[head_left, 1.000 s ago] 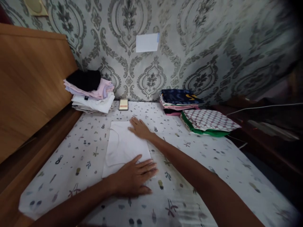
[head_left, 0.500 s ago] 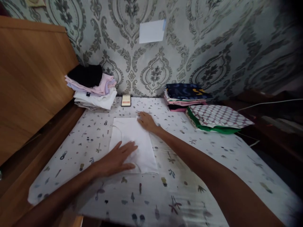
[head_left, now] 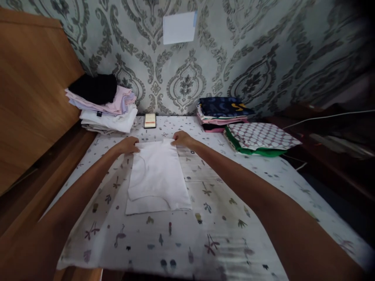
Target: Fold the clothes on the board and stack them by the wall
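Note:
A white folded garment (head_left: 159, 175) lies flat on the patterned sheet (head_left: 175, 249), a curved neckline edge showing near its lower side. At its far left corner, my left hand (head_left: 129, 145) pinches the cloth between thumb and fingers. My right hand (head_left: 181, 139) grips the far right corner the same way. The far edge between both hands looks slightly raised and creased.
Folded clothes topped with black cloth (head_left: 95, 89) stand at the back left, beside a wooden panel (head_left: 32, 86). A phone-like item (head_left: 150, 120) lies near the wall. Back right are a navy-topped stack (head_left: 222, 107) and a checked folded cloth (head_left: 260, 136).
My left hand has moved from the garment's middle up to its far left corner and closed on it. My right hand has closed on the far right corner. The view has shifted slightly.

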